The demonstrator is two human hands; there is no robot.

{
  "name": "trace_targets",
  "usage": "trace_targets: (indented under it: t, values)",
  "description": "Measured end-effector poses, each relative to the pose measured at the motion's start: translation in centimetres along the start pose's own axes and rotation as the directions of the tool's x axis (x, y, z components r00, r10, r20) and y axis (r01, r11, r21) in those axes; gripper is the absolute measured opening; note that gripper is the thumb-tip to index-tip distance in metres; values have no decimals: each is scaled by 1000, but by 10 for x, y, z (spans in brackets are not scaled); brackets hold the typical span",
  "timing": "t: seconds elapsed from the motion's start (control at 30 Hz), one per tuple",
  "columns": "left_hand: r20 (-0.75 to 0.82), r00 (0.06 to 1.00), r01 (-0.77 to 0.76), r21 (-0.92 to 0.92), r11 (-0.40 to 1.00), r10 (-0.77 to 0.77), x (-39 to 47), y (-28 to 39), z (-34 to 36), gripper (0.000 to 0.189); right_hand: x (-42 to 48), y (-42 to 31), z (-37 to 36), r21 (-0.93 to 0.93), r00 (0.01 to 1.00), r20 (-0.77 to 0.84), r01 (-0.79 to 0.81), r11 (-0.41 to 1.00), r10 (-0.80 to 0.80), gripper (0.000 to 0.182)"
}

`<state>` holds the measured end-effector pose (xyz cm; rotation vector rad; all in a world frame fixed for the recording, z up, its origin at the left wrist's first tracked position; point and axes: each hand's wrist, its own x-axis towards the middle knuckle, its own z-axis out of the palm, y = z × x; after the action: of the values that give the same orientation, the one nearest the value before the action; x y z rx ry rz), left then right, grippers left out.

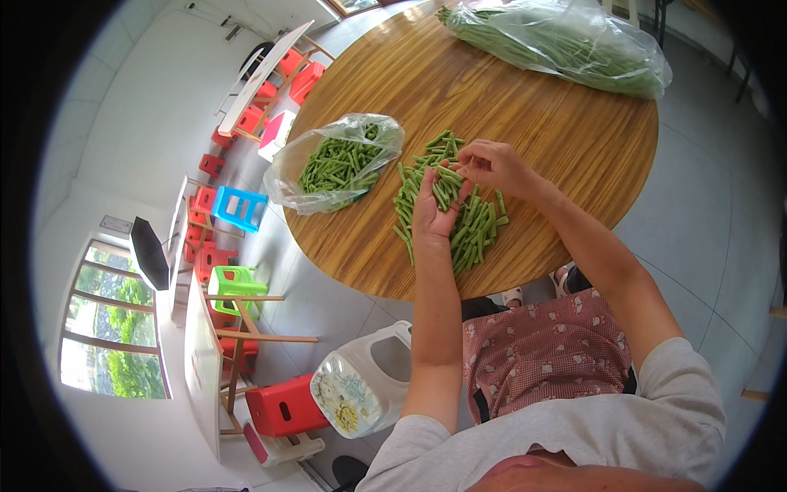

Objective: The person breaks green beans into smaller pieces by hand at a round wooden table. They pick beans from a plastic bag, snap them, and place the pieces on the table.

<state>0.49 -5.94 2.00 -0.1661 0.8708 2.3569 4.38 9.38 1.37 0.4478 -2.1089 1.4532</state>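
Observation:
My left hand (438, 212) is palm up above the table, cradling a small bunch of cut green bean pieces (447, 184). Close beside its fingertips, my right hand (495, 165) has its fingers bent and pinched together; they appear to touch the bunch, though what lies between them is hidden. Under and around both hands spreads a loose pile of cut green bean pieces (476, 237) on the round wood-grain table (553, 141). To the left, an open clear plastic bag (283, 175) holds many more cut pieces (338, 165).
A large clear plastic bag of long whole green beans (565, 46) lies at the table's far edge. A white stool with a floral seat (350, 393) stands left of me. Farther left are a red stool (286, 406), a green stool (237, 283), a blue stool (240, 208) and tilted tables (203, 363).

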Motion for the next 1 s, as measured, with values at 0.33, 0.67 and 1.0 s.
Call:
trace_targets:
  t: [0.33, 0.67, 1.0]
  values:
    - [138, 990, 50, -99, 994, -36, 11, 4, -27, 20, -8, 12, -6, -351, 916, 395, 82, 933, 68, 13]
    - [-88, 995, -32, 46, 998, 36, 1, -1, 0, 23, 3, 6, -8, -37, 971, -131, -206, 978, 200, 16]
    - [218, 975, 16, -233, 972, 36, 17, 4, -36, 20, -7, 25, 20, -262, 964, 231, 190, 946, -129, 20]
